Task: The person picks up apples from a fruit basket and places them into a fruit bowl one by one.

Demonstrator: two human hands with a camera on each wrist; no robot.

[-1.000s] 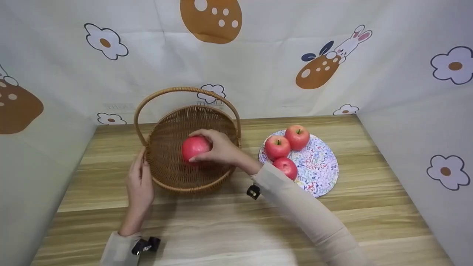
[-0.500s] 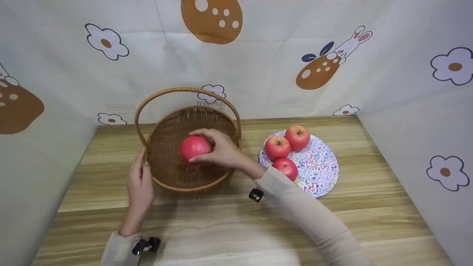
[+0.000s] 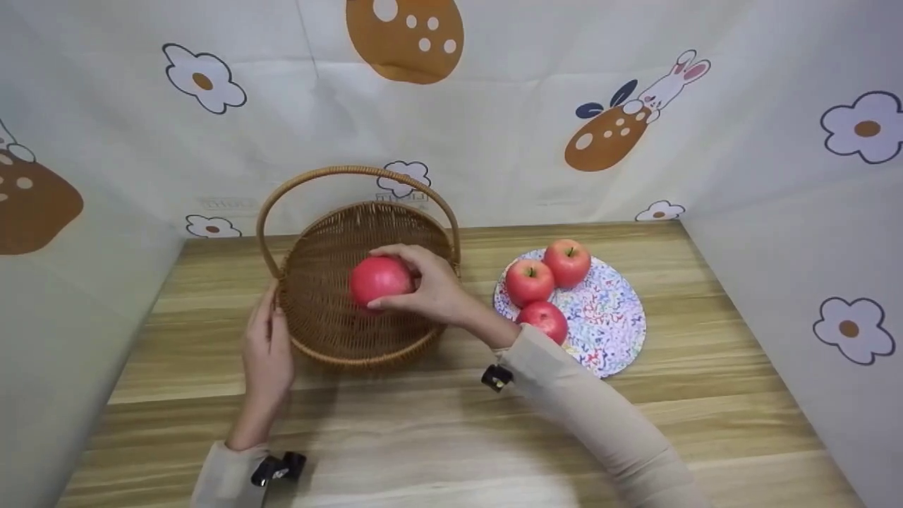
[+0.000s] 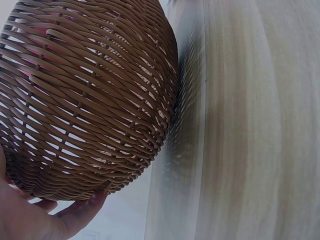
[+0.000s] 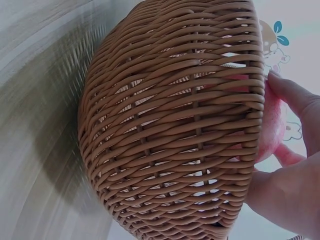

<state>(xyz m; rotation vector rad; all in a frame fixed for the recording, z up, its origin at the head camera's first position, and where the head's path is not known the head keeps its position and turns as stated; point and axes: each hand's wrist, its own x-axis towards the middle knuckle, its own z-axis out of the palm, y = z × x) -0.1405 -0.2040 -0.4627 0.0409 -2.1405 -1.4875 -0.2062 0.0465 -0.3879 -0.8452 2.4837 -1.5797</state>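
In the head view, my right hand (image 3: 432,286) grips a red apple (image 3: 381,281) with fingers and thumb, over the open mouth of a brown wicker basket (image 3: 367,361). Through the weave in the right wrist view, part of the apple (image 5: 271,122) shows past the rim. My left hand (image 3: 268,356) holds the basket's left side near the rim. Its fingers lie against the outside of the woven wall (image 4: 95,100) in the left wrist view. Three more red apples, among them a front one (image 3: 544,321), sit on a round, multicoloured speckled plate (image 3: 607,310) right of the basket.
The basket's tall arched handle (image 3: 350,170) stands upright over its back part. Under everything is a wood-grain table (image 3: 395,437). Pale cloth walls (image 3: 508,134) printed with flowers and rabbits enclose its back and sides.
My right hand, with the apple, has shifted slightly right and up within the basket's mouth. The left hand, the basket and the plate of apples stay where they were.
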